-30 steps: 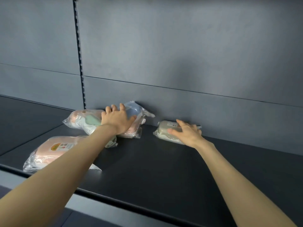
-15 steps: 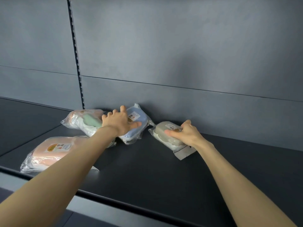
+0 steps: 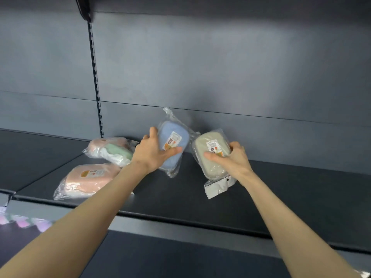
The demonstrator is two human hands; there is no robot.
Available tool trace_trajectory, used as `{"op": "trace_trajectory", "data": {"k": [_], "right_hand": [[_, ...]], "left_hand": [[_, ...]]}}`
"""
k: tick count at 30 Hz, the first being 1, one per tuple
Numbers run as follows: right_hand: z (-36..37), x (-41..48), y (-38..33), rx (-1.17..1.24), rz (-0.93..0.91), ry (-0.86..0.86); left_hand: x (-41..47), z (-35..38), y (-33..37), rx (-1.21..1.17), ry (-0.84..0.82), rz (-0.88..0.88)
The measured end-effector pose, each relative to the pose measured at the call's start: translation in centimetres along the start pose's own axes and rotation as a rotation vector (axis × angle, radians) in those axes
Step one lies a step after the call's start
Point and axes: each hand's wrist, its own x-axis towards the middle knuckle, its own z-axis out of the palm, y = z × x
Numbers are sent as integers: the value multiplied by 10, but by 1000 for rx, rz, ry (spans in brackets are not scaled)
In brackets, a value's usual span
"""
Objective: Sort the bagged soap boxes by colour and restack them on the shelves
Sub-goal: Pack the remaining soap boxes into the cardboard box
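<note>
left hand (image 3: pixel 149 152) grips blue bagged box (image 3: pixel 172 144), tilted above the shelf (image 3: pixel 220 199). right hand (image 3: pixel 233 160) grips beige bagged box (image 3: pixel 210 157) beside it. pink box (image 3: pixel 90 178) lies left.

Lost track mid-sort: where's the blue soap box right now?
Head view, centre: the blue soap box is held tilted in the left hand, just left of the beige box in the right hand.

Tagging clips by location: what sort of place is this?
Probably a shop or stockroom: a metal shelf with a slotted upright, and labelled, bagged goods, a blue soap box in the left hand, a beige soap box in the right hand.
</note>
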Motion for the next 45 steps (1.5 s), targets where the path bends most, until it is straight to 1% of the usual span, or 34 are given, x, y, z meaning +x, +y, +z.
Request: {"op": "trace_trajectory", "data": {"k": [3, 6, 9, 14, 17, 22, 28, 32, 37, 40, 45], "right_hand": [[-8, -47, -18, 157, -24, 34], [-8, -106, -35, 244, -57, 89], [1, -164, -48, 289, -110, 175], [17, -252, -79, 334, -158, 251], [26, -300, -95, 376, -175, 246], [53, -376, -105, 429, -187, 184], [103, -455, -107, 440, -148, 32], [146, -499, -117, 444, -100, -61], [220, -539, -134, 442, -43, -111], [274, -560, -138, 431, 4, -130], [378, -594, -127, 431, 150, -86]], "left_hand": [[-36, -25, 2, -139, 35, 53], [-82, -57, -2, -311, 40, 134], [-130, -87, -12, -437, 28, 185], [-202, -135, -35, -564, 41, 188], [-243, -161, -50, -560, 65, 192], [-317, -191, -86, -506, 93, 126], [-405, -228, -144, -523, 31, -32], [-444, -253, -189, -491, 19, -130], [-469, -288, -264, -449, -17, -190], [-485, -301, -319, -445, -46, -261], [-489, -317, -419, -379, -163, -324]]}}
